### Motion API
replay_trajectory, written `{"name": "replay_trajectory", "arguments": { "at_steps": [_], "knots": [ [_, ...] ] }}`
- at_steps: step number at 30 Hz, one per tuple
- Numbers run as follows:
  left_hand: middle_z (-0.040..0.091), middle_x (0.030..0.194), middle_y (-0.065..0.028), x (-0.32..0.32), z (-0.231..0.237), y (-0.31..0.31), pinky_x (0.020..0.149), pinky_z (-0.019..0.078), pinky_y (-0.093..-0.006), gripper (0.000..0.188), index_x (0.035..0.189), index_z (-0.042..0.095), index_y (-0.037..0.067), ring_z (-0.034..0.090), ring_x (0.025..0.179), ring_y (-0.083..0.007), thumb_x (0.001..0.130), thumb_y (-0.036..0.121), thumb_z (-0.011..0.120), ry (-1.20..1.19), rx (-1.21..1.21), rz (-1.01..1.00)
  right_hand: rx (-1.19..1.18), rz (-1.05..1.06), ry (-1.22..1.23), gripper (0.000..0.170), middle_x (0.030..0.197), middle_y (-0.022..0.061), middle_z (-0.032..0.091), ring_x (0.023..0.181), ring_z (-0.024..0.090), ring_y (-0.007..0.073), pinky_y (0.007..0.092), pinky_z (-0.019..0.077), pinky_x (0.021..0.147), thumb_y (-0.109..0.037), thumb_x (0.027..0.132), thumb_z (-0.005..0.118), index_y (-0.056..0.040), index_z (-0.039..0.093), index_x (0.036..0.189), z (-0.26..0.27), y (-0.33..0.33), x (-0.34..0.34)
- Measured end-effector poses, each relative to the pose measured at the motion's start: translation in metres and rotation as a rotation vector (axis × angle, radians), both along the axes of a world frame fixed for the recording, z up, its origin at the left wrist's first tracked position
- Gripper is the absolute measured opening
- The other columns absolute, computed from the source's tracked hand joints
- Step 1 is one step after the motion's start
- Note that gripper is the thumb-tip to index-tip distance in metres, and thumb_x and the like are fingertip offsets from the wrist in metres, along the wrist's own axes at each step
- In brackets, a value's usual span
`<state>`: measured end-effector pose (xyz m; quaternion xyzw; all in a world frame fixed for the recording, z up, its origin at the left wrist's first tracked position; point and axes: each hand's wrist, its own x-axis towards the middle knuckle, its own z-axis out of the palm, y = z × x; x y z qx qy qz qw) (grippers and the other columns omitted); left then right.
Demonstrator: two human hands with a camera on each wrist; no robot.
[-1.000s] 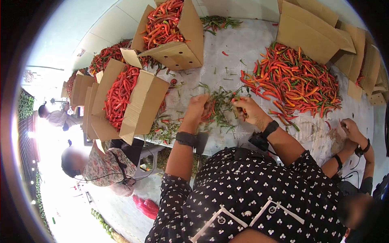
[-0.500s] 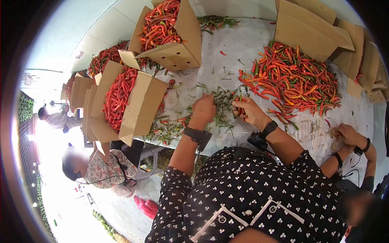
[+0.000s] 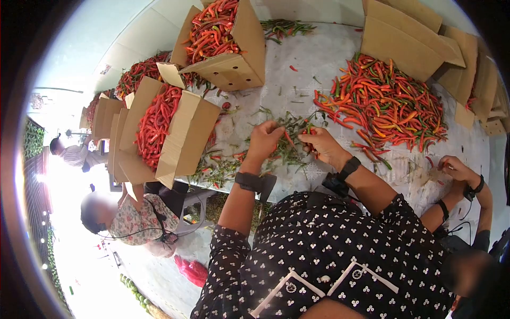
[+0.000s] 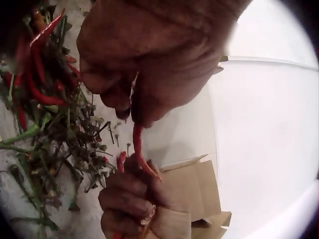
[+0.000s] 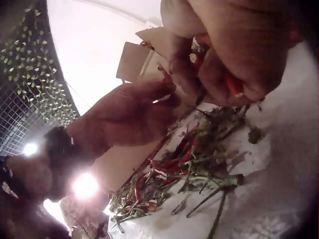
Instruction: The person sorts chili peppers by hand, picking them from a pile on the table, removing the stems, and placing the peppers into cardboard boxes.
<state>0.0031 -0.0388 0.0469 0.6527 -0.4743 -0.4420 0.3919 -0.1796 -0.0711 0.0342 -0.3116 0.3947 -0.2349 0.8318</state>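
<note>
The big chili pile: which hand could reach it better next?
Probably the right hand: it's nearer the chili pile, though holding chilies. The left hand, pinching a red chili, is farther.

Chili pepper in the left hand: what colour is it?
The chili pepper is red, clearest in the left wrist view.

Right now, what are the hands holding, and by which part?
Left hand: a red chili by one end. Right hand: red chilies, part unclear.
</note>
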Motion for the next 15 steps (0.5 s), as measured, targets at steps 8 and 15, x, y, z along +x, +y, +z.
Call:
{"name": "replay_trajectory", "arguments": {
  "at_steps": [8,15],
  "knots": [
    [0.044,0.057,0.0042,-0.009,0.008,0.007,0.047,0.0301,-0.0226,0.018,0.068,0.054,0.004,0.036,0.053,-0.0044,0.078,0.018,0.059,-0.093,-0.057,-0.047,-0.14,0.137,0.055,0.012,0.065,-0.0039,0.05,0.05,0.044,0.0041,0.0179,0.0278,0.04,-0.016,0.077,0.063,-0.0094,0.054,0.081,0.003,0.001,0.011],
    [0.044,0.06,0.0059,-0.002,-0.007,0.009,0.045,0.0301,-0.0208,0.018,0.075,0.053,0.006,0.037,0.049,-0.005,0.08,0.022,0.059,0.566,0.219,-0.007,-0.223,0.154,-0.043,0.013,0.064,-0.0031,0.049,0.05,0.044,0.0048,0.0177,0.0277,0.039,-0.014,0.078,0.061,-0.0075,0.052,0.085,0.007,0.003,0.008]
  ]
}}
